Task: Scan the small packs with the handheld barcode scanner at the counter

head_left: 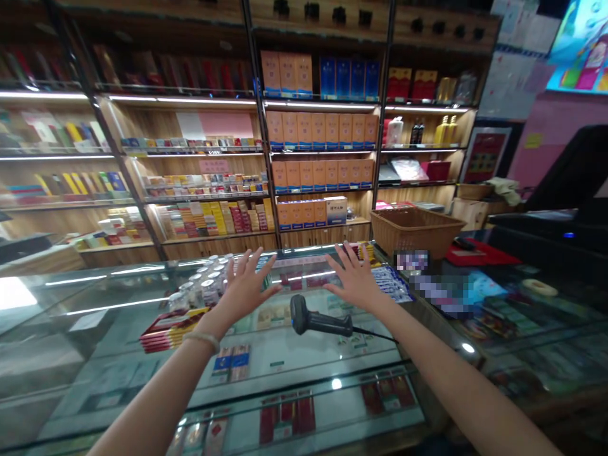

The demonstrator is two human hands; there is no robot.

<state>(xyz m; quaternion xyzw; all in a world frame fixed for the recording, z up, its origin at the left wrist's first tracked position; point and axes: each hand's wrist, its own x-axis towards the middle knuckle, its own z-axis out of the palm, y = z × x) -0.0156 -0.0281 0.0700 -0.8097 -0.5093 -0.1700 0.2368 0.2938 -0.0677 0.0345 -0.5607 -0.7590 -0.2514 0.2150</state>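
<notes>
Left hand (pixel 244 292) and right hand (pixel 358 285), mid-frame: fingers fanned wide, nothing pinched. Barcode scanner (pixel 327 323) lies on the glass counter (pixel 285 379), frame centre, just below the hands, cable (pixel 373 332) trailing right; presumably parked there for easy reach

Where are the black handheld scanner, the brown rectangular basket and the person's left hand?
Black handheld scanner (pixel 330 323): head camera view, on its handle.
Brown rectangular basket (pixel 411 235): head camera view, on its front wall.
Person's left hand (pixel 244 289): head camera view, on its back.
</notes>
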